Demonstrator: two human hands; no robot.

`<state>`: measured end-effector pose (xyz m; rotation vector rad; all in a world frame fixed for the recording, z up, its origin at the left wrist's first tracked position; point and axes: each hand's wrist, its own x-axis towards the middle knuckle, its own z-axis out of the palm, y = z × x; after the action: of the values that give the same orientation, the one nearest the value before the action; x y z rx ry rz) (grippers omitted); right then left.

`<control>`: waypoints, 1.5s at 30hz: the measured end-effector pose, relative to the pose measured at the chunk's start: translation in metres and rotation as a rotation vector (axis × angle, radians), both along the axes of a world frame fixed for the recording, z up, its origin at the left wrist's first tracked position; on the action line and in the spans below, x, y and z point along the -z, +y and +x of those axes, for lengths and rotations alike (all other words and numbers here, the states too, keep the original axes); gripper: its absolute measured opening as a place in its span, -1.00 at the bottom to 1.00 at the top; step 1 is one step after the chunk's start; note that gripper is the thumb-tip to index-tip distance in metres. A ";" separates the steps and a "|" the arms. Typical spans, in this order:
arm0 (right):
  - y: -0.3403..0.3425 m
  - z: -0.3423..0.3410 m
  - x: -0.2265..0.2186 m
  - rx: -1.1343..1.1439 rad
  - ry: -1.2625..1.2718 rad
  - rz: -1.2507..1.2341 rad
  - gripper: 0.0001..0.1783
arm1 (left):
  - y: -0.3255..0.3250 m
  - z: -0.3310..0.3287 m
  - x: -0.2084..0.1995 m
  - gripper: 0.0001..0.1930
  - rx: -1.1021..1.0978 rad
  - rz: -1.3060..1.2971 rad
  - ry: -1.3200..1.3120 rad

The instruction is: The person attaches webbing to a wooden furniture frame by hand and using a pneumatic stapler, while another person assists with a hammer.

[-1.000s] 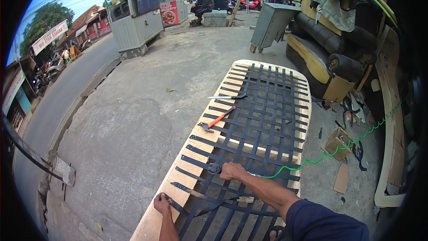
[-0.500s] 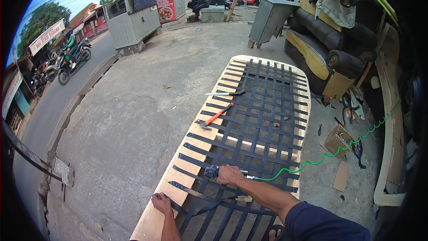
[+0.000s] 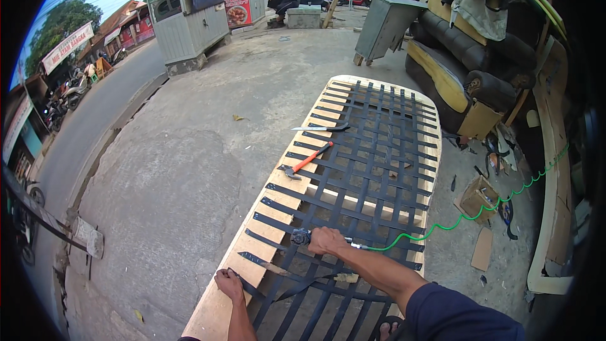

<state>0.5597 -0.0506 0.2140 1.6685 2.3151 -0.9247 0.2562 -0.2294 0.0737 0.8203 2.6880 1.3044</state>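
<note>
A long wooden frame [image 3: 205, 306] with rounded far corners lies in front of me, woven across with black webbing straps [image 3: 372, 145]. My right hand [image 3: 327, 240] is wrapped round an air staple gun [image 3: 301, 237], held over the webbing near the left rail. A green coiled hose [image 3: 435, 232] runs from it to the right. At the frame's near left edge, my left hand [image 3: 229, 283] pinches the end of a black strap [image 3: 254, 292] against the wood. A claw hammer [image 3: 309, 161] with an orange handle and a pry bar [image 3: 320, 129] rest farther along the left rail.
To the right stand a torn dark sofa [image 3: 454, 57] and a grey metal cabinet [image 3: 386, 28]. A cardboard box [image 3: 478, 198] and scattered tools lie on the concrete floor. A food stall [image 3: 189, 31], a seated person [image 3: 286, 0] and a road [image 3: 107, 98] are beyond.
Both hands stay almost in place, with the staple gun hardly shifted. The motorbike rider on the road has moved away from the upper left; a motorbike now shows at the lower left.
</note>
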 end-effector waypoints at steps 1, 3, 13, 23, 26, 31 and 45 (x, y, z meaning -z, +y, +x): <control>0.001 0.000 -0.002 0.001 0.000 0.000 -0.54 | 0.001 0.000 -0.002 -0.86 0.004 -0.007 0.006; 0.001 -0.001 -0.007 -0.019 -0.054 -0.064 -0.51 | 0.001 0.001 -0.004 -0.86 0.006 -0.004 -0.006; -0.006 0.009 -0.007 -0.014 -0.059 -0.061 -0.53 | -0.007 0.018 -0.007 -0.87 0.028 -0.031 -0.004; 0.006 -0.007 -0.010 0.024 -0.064 0.002 -0.55 | -0.027 0.079 -0.053 -0.70 -0.202 -0.172 -0.076; 0.004 -0.015 0.007 -0.012 -0.071 0.009 -0.54 | -0.040 0.088 -0.027 -0.65 -0.265 -0.218 -0.105; 0.000 -0.025 0.022 -0.005 -0.099 -0.003 -0.45 | -0.044 0.087 -0.032 -0.66 -0.271 -0.280 -0.176; 0.006 0.006 0.006 0.014 -0.035 -0.015 -0.54 | -0.046 0.137 -0.028 -0.69 -0.217 -0.242 -0.088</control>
<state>0.5661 -0.0449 0.2079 1.6832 2.2715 -0.9062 0.3935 -0.2758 0.1013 0.4469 2.8503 0.9908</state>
